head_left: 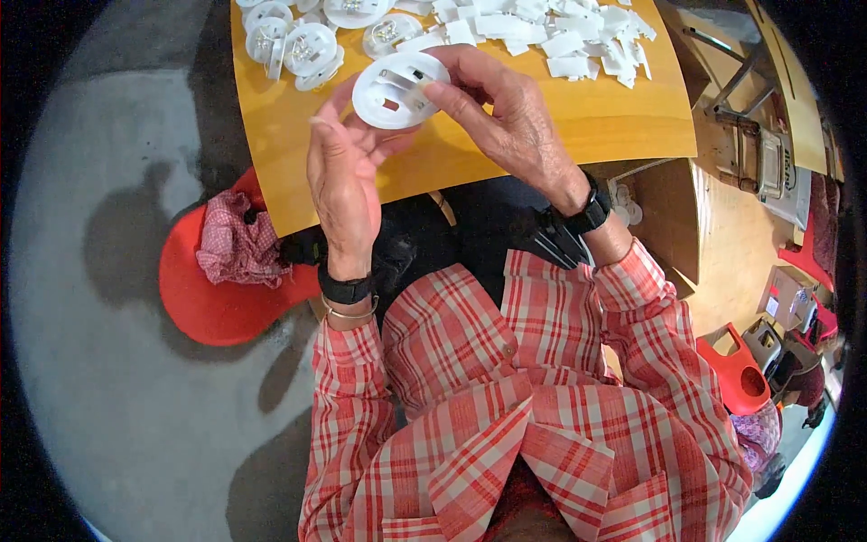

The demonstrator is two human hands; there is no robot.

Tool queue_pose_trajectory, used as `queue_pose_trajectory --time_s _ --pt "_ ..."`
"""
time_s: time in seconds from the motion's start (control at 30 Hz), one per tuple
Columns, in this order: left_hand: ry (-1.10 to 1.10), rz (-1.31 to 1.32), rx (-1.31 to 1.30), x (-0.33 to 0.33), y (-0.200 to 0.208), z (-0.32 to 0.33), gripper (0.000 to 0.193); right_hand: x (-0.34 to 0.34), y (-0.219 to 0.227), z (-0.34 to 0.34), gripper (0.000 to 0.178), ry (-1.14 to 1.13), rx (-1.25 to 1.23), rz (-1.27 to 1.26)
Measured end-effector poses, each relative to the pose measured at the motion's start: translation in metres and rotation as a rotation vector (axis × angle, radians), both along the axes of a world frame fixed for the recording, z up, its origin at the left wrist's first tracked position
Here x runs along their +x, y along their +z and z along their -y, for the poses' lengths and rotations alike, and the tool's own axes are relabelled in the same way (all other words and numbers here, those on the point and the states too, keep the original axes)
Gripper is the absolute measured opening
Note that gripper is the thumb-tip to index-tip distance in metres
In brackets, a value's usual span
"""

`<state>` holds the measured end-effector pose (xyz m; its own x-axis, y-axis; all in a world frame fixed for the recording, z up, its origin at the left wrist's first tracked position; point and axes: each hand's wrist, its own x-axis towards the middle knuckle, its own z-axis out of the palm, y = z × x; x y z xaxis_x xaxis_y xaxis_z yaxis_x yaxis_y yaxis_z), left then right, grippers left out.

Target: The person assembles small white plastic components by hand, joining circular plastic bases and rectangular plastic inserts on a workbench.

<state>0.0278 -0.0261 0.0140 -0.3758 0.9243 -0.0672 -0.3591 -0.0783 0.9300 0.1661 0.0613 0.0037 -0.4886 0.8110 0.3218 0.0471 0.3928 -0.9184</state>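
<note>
Above the near edge of the table, a round white plastic plate (pixel 368 98) with slots, a raised strip and small dark parts is held up in both hands. My left hand (pixel 348 185) supports it from beneath and the left side, its fingers partly hidden behind the plate and its thumb standing away from the rim. My right hand (pixel 519 117) grips the right side, with the thumb pressing on a small translucent piece (pixel 418 98) on the plate's face. The fingertips behind the plate are hidden.
On the yellow tabletop (pixel 614 126) lie similar round white parts (pixel 309 50) at the far left and a heap of flat white pieces (pixel 569 36) at the far right. A red chair (pixel 194 289) with pink cloth stands left; an open wooden box (pixel 673 212) sits below right.
</note>
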Motion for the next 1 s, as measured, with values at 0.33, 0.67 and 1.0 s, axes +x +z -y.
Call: queue_pose_trajectory --time_s 0.33,0.67,1.0 --pt "-0.012 -0.245 0.075 0.016 -0.023 0.007 0.047 -0.001 -0.004 0.016 0.03 0.155 -0.612 -0.172" --pt "0.136 0.026 0.017 0.005 -0.038 0.009 0.054 -0.026 -0.022 0.046 0.029 0.183 -0.814 -0.231" --pt "-0.038 0.43 0.015 0.003 -0.036 0.014 0.065 0.0 -0.015 0.023 0.028 0.435 -0.23 0.341"
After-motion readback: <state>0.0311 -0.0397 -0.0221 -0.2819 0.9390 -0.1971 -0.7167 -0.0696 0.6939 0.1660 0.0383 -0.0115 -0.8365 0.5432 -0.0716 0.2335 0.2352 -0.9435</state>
